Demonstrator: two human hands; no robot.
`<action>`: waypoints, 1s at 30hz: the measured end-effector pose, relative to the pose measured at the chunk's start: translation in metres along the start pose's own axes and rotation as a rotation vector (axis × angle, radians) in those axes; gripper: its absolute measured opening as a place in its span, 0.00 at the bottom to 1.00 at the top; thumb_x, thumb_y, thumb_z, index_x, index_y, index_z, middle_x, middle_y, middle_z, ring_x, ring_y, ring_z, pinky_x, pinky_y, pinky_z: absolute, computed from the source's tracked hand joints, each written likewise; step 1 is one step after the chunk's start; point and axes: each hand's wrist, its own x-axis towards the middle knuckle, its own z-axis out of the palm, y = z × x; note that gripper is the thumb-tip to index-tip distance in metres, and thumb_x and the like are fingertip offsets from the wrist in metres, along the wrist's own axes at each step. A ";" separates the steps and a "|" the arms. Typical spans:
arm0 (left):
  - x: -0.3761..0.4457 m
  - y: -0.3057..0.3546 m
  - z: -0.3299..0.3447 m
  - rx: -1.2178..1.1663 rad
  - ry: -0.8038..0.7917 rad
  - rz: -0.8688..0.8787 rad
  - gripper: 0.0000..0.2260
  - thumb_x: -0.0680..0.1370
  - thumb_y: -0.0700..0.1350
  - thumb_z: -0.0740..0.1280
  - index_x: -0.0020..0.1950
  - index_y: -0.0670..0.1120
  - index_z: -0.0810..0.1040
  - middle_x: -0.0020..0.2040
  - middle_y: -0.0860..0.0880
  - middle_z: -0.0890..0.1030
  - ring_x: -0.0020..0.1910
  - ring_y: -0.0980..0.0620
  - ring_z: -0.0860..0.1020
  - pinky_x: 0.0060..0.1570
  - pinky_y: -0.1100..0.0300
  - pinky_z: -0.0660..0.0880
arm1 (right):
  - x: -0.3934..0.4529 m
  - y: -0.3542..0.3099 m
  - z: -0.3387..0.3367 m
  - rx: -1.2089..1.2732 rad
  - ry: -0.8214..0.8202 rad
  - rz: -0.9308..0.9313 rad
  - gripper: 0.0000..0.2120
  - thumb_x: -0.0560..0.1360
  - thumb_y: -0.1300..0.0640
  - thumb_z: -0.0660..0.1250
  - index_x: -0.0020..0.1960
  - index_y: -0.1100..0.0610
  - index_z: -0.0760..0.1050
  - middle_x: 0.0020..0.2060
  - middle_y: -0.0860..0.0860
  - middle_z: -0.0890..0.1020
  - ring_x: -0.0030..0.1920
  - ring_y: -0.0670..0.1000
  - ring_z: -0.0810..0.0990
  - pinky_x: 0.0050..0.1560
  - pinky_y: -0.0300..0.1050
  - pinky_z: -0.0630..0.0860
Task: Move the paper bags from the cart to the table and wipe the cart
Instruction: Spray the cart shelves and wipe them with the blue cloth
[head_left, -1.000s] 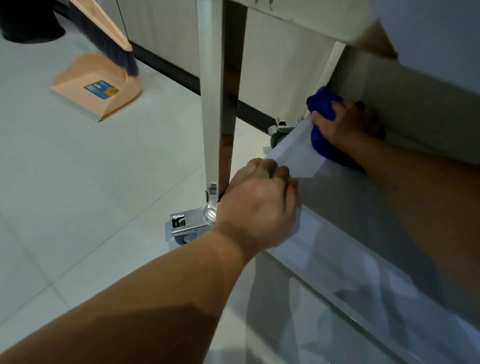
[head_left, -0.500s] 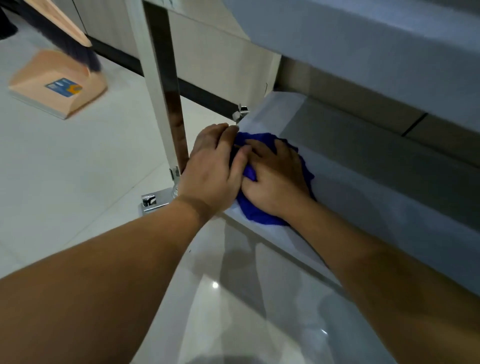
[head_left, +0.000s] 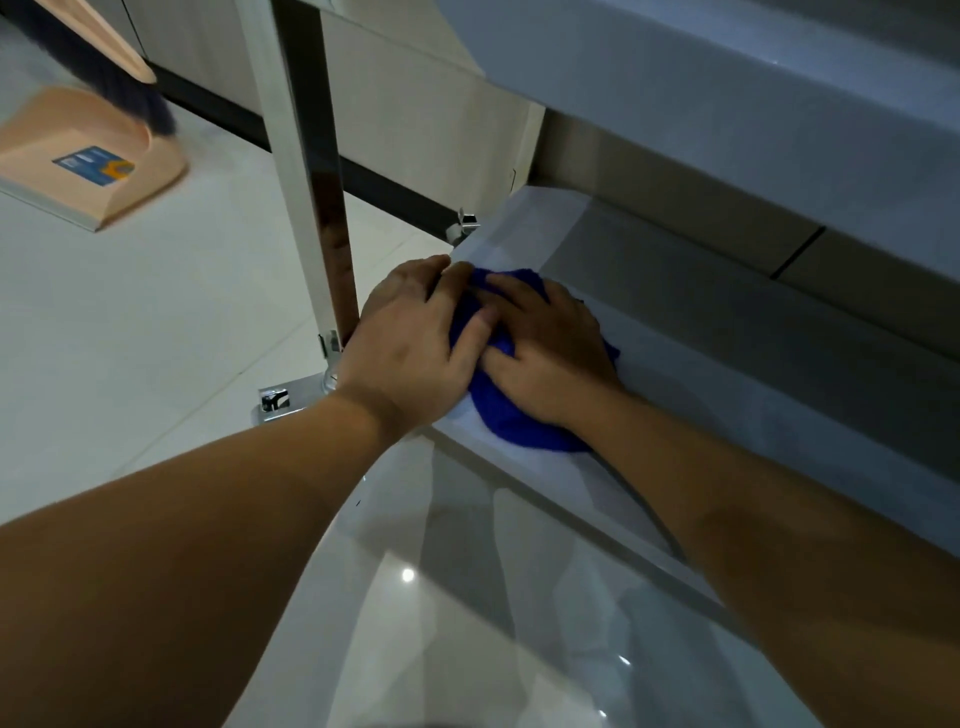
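Both hands press a blue cloth (head_left: 519, 426) onto the cart (head_left: 701, 395) bottom shelf beside its post (head_left: 306, 171); left hand (head_left: 415, 343) and right hand (head_left: 550, 353) lie flat, grip wide.

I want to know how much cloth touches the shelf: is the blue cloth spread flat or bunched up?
Bunched up. The blue cloth sits as a rounded wad under the left hand and right hand on the cart's bottom shelf.

A crumpled deep-blue wiping cloth (head_left: 511, 415) lies bunched on the pale grey bottom shelf (head_left: 727, 415) of the steel-framed cart, at the shelf's near corner beside the cart's shiny square metal post (head_left: 306, 171).
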 end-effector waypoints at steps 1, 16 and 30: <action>0.001 -0.001 0.001 0.017 -0.010 0.025 0.29 0.82 0.64 0.48 0.77 0.50 0.65 0.75 0.44 0.69 0.74 0.45 0.65 0.74 0.48 0.63 | 0.009 0.004 0.001 -0.008 -0.001 0.036 0.26 0.80 0.43 0.56 0.78 0.42 0.58 0.77 0.45 0.62 0.73 0.57 0.63 0.72 0.59 0.62; 0.005 -0.014 0.012 0.124 -0.134 0.126 0.26 0.82 0.65 0.49 0.67 0.54 0.78 0.67 0.52 0.78 0.72 0.49 0.71 0.73 0.47 0.64 | 0.156 0.035 0.006 -0.036 0.268 0.677 0.28 0.79 0.40 0.59 0.75 0.50 0.61 0.75 0.60 0.62 0.73 0.67 0.60 0.71 0.72 0.55; 0.007 -0.013 0.012 0.148 -0.155 0.137 0.29 0.80 0.67 0.50 0.71 0.53 0.75 0.70 0.51 0.77 0.73 0.52 0.70 0.74 0.47 0.64 | 0.100 0.063 0.000 -0.062 0.085 0.536 0.27 0.83 0.40 0.48 0.81 0.42 0.51 0.81 0.50 0.51 0.79 0.62 0.47 0.74 0.69 0.52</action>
